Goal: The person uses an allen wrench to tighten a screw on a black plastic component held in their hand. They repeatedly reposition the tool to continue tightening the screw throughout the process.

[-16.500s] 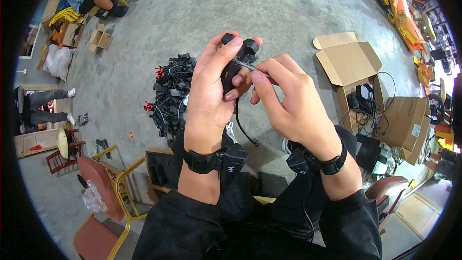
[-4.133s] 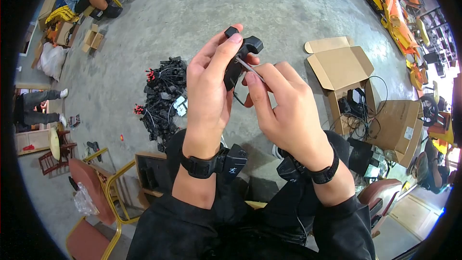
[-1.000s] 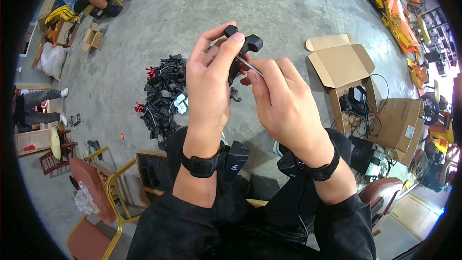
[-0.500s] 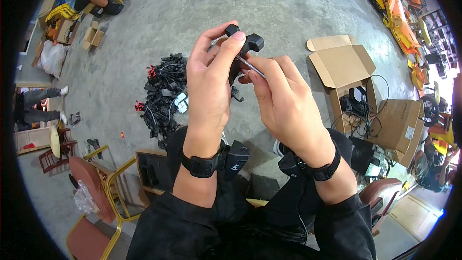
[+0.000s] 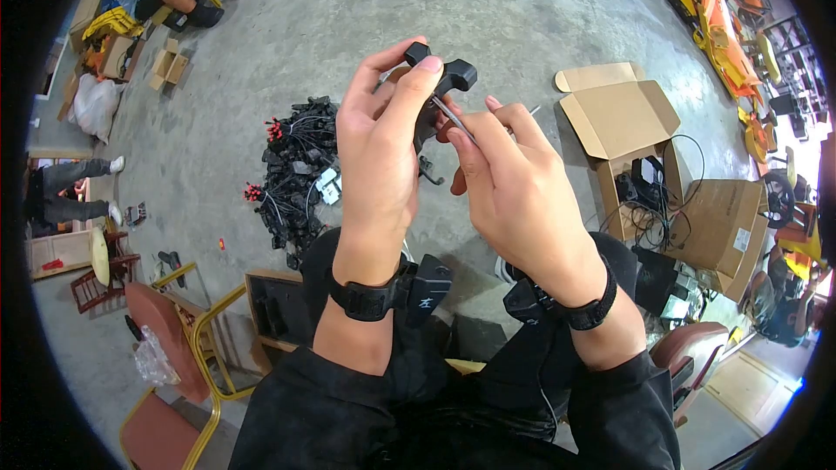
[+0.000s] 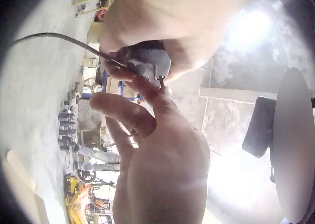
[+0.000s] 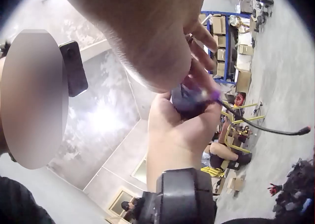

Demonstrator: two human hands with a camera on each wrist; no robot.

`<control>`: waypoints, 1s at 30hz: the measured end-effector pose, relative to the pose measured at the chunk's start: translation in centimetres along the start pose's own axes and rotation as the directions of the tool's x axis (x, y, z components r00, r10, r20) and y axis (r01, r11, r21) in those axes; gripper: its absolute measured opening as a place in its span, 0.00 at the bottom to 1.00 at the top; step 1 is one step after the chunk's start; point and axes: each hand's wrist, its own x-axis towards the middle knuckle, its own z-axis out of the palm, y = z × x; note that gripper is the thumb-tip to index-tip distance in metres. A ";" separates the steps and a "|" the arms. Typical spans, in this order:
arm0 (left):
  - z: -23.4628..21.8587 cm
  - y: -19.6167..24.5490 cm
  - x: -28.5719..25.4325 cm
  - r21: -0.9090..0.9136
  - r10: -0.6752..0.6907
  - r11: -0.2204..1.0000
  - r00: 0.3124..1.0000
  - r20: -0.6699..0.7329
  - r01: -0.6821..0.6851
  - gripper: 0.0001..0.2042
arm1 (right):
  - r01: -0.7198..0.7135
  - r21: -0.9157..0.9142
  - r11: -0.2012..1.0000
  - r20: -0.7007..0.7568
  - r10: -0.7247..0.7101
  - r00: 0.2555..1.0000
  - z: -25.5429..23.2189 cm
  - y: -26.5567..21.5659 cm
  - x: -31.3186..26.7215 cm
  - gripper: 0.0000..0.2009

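Right now the black plastic part [image 5: 435, 96] sits raised in front of your chest, above the concrete floor [image 5: 488, 9], with your left hand [image 5: 379, 152] wrapped around it, fingertips curled over its top and thumb behind. Your right hand [image 5: 514, 191] pinches a thin metal tool [image 5: 455, 118] between thumb and forefinger, its tip set against the side of the part. A short black cable [image 5: 429, 176] hangs from the underside of the part, between your two hands. The likely trouble from here is a slip: the tool is slender and the part is held in the air with nothing bracing it, so a hard push could skid the tip off the plastic and into your left fingers [image 5: 409, 78], or twist the part out of your grasp. Keeping the tool square to its seat should help. From the head view you see the whole grip and the surroundings: the heap of black wired parts [image 5: 296, 174] on the floor beyond your left hand, and the open cardboard box [image 5: 623, 122] to your right. The left wrist view shows what that one hides, the underside of the part [image 6: 147, 66] with the cable [image 6: 59, 39] running out and the right fingers [image 6: 123, 113] closing in from below. The right wrist view shows your left palm [image 7: 179, 130] cupping the part [image 7: 189, 98] from behind, though blurred.
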 end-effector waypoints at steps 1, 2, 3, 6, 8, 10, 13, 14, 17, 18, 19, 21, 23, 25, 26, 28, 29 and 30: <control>0.0 -0.1 0.0 0.001 0.000 1.000 1.000 0.000 0.000 0.16 | 0.023 -0.055 0.998 0.014 -0.022 1.000 0.0 0.1 0.0 0.08; 0.0 -0.2 0.1 0.012 0.010 1.000 1.000 -0.001 -0.010 0.16 | 0.022 -0.055 0.998 0.014 -0.021 1.000 0.1 0.3 -0.1 0.08; 0.1 -0.3 0.1 0.022 0.019 1.000 1.000 -0.003 -0.019 0.16 | 0.072 -0.112 0.991 0.007 -0.071 0.997 0.1 0.5 -0.1 0.07; 0.4 -0.1 0.1 0.026 0.007 1.000 1.000 -0.006 -0.007 0.16 | 0.033 -0.113 0.993 0.014 -0.032 0.999 -0.2 0.1 -0.1 0.05; 0.2 0.0 0.2 0.026 -0.014 1.000 1.000 0.017 0.014 0.16 | -0.047 -0.060 0.997 0.031 0.049 0.998 -0.1 -0.1 -0.1 0.05; 0.2 0.1 0.1 0.031 -0.040 0.999 0.998 0.041 0.039 0.16 | -0.160 0.202 0.966 0.031 0.157 0.987 0.1 0.0 -0.2 0.05; 0.3 0.1 0.1 0.007 -0.028 1.000 0.999 0.036 0.028 0.15 | -0.405 0.457 0.792 0.212 0.345 0.914 -0.3 -1.0 0.0 0.05; 0.2 0.2 0.0 0.015 -0.037 0.999 0.998 0.041 0.037 0.15 | -0.405 0.456 0.793 0.212 0.345 0.914 -0.4 -1.1 0.1 0.05; 0.1 0.2 0.0 0.025 -0.047 0.999 0.998 0.042 0.046 0.15 | -0.398 0.476 0.784 0.239 0.320 0.917 -0.5 -1.1 0.1 0.05; 0.2 0.2 0.0 0.026 -0.046 0.999 0.998 0.039 0.045 0.15 | -0.363 0.450 0.816 0.200 0.304 0.932 -0.3 -0.9 0.0 0.05; 0.2 0.1 0.0 0.026 -0.045 0.999 0.998 0.038 0.044 0.15 | -0.328 0.421 0.846 0.162 0.285 0.945 -0.2 -0.7 -0.1 0.05; 0.2 -0.1 0.0 0.029 -0.026 0.999 1.000 0.006 0.025 0.15 | -0.203 0.195 0.960 0.089 0.189 0.978 -0.2 -0.4 -0.2 0.05; 0.2 -0.3 0.1 0.018 -0.021 1.000 1.000 -0.007 0.021 0.15 | -0.064 -0.049 0.997 0.044 0.066 0.997 -0.2 0.0 -0.1 0.06; 0.0 -0.3 0.2 0.009 -0.019 1.000 1.000 -0.017 0.020 0.15 | 0.076 -0.156 0.985 0.003 -0.077 0.997 0.0 0.4 0.0 0.07; -0.1 -0.3 0.2 0.024 -0.023 0.999 1.000 -0.017 0.023 0.15 | 0.078 -0.156 0.985 0.004 -0.079 0.997 0.1 0.1 0.0 0.07; -0.1 -0.3 0.2 0.038 -0.028 0.999 0.999 -0.016 0.028 0.16 | -0.367 0.452 0.813 0.142 0.341 0.929 0.2 -0.8 -0.1 0.09; -0.1 -0.3 0.2 0.027 -0.034 0.999 0.999 -0.022 0.034 0.16 | -0.368 0.450 0.814 0.142 0.341 0.929 -0.5 -1.1 0.3 0.09; -0.1 -0.4 0.2 0.016 -0.039 0.999 0.999 -0.029 0.039 0.16 | -0.561 0.576 0.594 0.347 0.444 0.826 -1.6 -1.5 0.9 0.10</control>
